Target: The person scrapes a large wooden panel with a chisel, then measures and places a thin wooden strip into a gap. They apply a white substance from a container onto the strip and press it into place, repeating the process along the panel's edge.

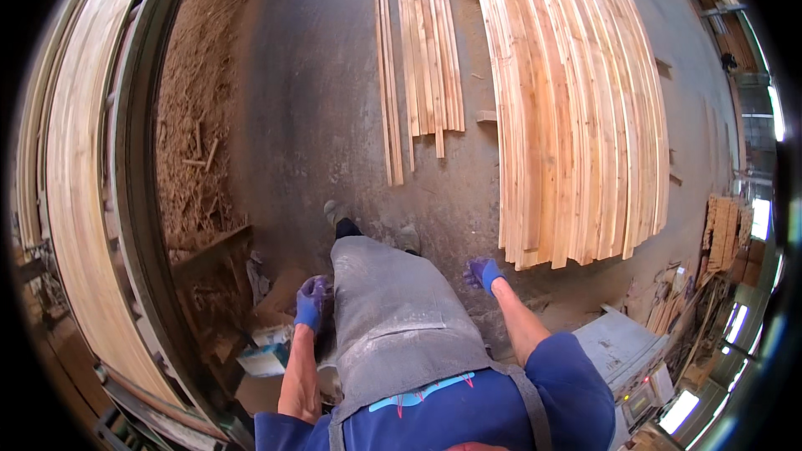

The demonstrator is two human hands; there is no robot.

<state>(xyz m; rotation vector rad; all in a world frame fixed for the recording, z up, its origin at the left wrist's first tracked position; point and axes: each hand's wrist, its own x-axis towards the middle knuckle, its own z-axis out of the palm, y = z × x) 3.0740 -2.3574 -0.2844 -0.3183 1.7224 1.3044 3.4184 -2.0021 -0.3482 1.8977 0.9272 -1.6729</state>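
Observation:
Both my hands hang at my sides in blue-and-purple gloves, on either side of a grey apron. My left hand has its fingers loosely curled in, with nothing seen in them; it is nearest the machine side. My right hand is curled too, and holds nothing that shows. Ahead and to the right of it, apart from the hand, lies a wide stack of long, pale wooden strips. A smaller group of strips and a narrow bundle lie further left.
On the left, long boards rest on a dark metal frame. Sawdust and wood scraps heap beside it. Grey floor stretches ahead. A grey cabinet with a control panel stands at the right, near stacked wood pieces.

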